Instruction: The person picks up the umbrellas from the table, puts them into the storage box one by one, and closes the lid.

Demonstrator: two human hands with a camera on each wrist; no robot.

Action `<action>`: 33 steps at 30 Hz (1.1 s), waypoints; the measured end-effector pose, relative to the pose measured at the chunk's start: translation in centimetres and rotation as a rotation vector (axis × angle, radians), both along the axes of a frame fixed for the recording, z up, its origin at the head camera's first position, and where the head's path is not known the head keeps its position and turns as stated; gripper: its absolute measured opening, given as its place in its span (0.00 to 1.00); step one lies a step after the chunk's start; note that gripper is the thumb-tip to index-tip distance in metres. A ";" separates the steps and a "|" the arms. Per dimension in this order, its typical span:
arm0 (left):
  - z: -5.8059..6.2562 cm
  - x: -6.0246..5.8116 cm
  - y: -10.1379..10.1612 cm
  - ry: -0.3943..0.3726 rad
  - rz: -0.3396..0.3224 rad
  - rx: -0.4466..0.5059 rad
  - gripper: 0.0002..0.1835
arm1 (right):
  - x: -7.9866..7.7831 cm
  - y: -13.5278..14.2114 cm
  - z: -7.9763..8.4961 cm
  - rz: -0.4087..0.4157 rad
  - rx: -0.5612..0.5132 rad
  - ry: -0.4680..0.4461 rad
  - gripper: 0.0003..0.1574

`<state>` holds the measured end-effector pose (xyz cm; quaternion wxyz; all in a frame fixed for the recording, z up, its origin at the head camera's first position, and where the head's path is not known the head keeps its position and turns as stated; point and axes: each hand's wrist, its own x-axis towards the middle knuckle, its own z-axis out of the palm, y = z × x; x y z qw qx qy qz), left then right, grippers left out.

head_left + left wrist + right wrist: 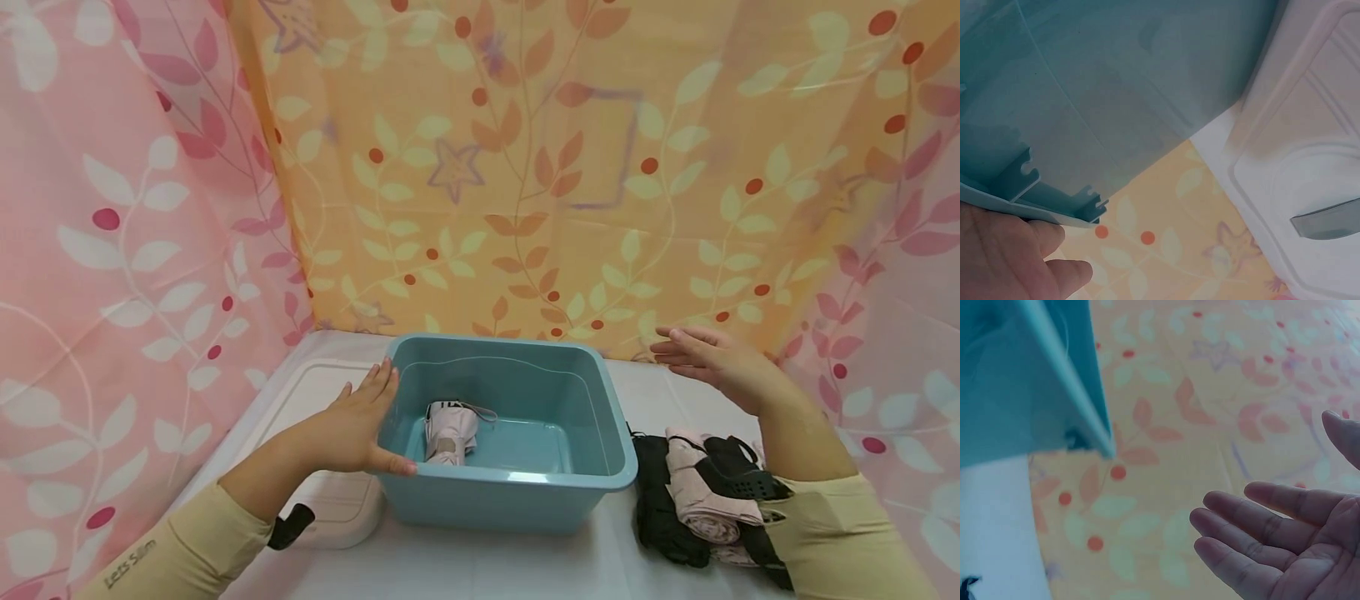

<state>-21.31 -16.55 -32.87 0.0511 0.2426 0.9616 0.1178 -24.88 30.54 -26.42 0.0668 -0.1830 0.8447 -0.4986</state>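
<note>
A blue-green plastic bin stands on the white table, with a pale pink folded umbrella lying inside at its left. My left hand rests on the bin's left rim, fingers stretched out and thumb along the front edge. In the left wrist view, that hand lies against the rim's outer side. My right hand is raised in the air to the right of the bin, touching nothing. The right wrist view shows its fingers extended and apart from the bin.
A white lid lies on the table left of the bin, partly behind my left arm. Right of the bin sit a black bundle and a rolled pale pink cloth with black pieces. Patterned curtains enclose the table.
</note>
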 end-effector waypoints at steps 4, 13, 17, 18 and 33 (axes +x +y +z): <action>-0.1 -0.1 0.0 0.003 -0.001 -0.006 0.72 | 0.7 3.2 -1.5 -0.024 -0.012 -0.014 0.30; -0.2 -0.2 0.0 -0.010 0.018 -0.014 0.72 | 2.4 9.8 -5.0 -0.098 -0.008 -0.100 0.13; -0.3 -0.2 0.0 -0.008 0.017 -0.009 0.72 | 3.0 12.4 -6.2 -0.099 -0.054 -0.134 0.16; -0.3 -0.2 0.0 -0.007 0.017 -0.008 0.73 | 3.1 13.0 -6.6 -0.108 -0.052 -0.143 0.16; -0.2 -0.3 0.0 -0.009 0.016 0.001 0.73 | 4.6 18.1 -11.2 -0.297 0.236 -0.277 0.46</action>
